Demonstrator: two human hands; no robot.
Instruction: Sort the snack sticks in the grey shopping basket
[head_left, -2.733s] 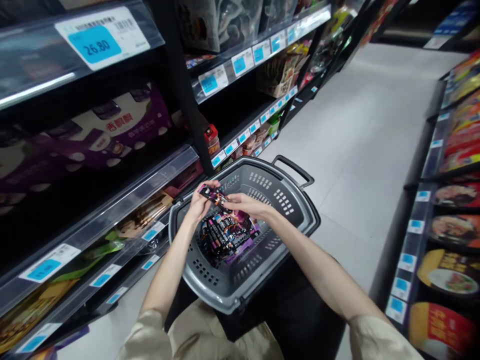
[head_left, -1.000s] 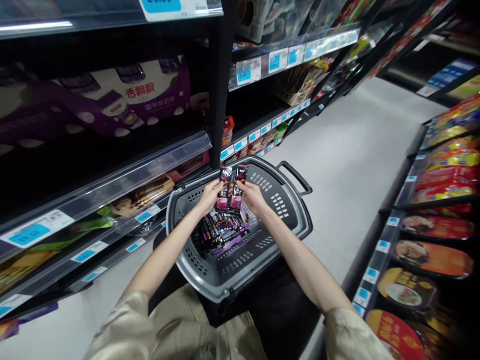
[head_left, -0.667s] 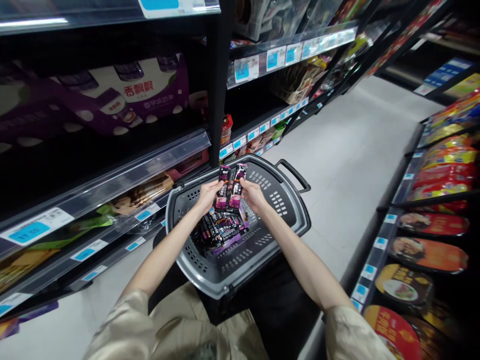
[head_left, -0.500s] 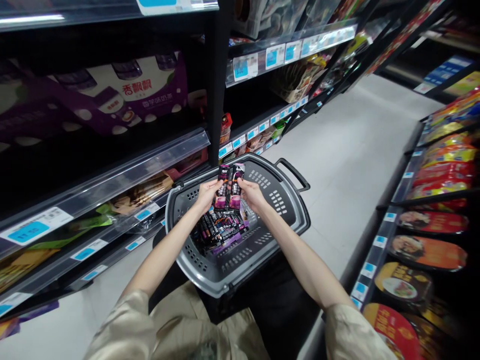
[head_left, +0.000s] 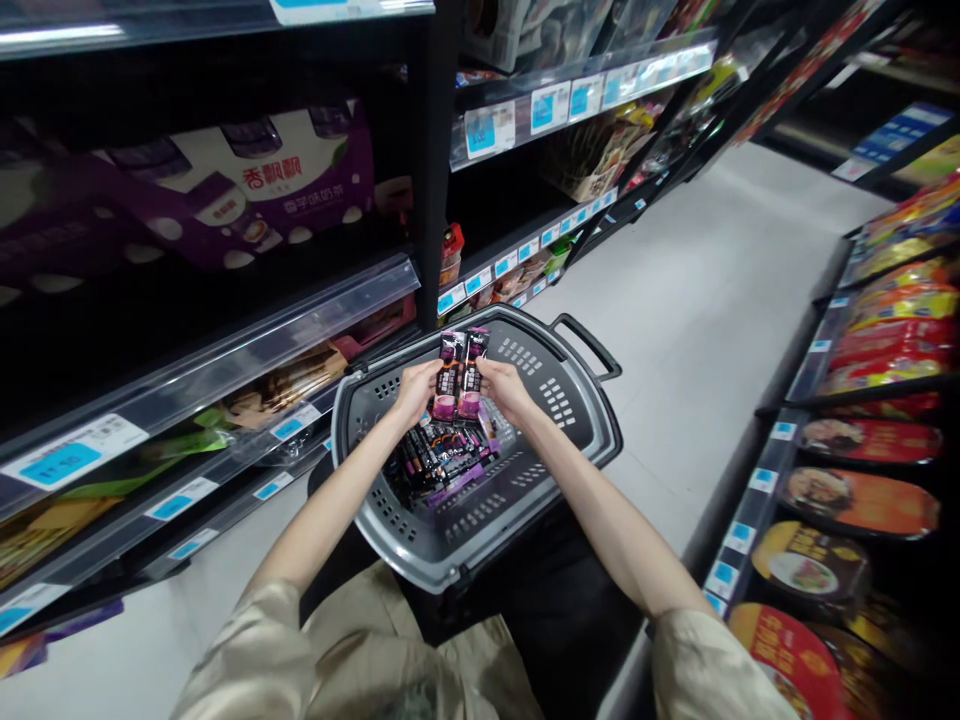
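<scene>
1. The left hand [head_left: 418,390] pinched a slim, glossy black-and-purple sachet [head_left: 448,378] by its left long edge, the fingers closed narrow on the wrapper.
2. The right hand [head_left: 502,388] pinched a matching oblong black-and-purple sachet [head_left: 474,376] by its right long edge, thumb laid over the front.
3. Both long axes ran nearly parallel, away from the person, with the pink-purple printed ends toward the body and the other ends toward the basket's far rim.
4. Each sachet lay inward of its own fingers: the first rightward of the left hand, the second leftward of the right. The two stood side by side between the hands; whether their inner edges touched, I could not tell.
5. Both were over the grey, perforated plastic basket [head_left: 589,440], beyond a jumbled pile of dark, shiny narrow packets [head_left: 442,462] on its floor.
6. Neither hand was clearly nearer the pile, which lay below and bodyward of both.
</scene>
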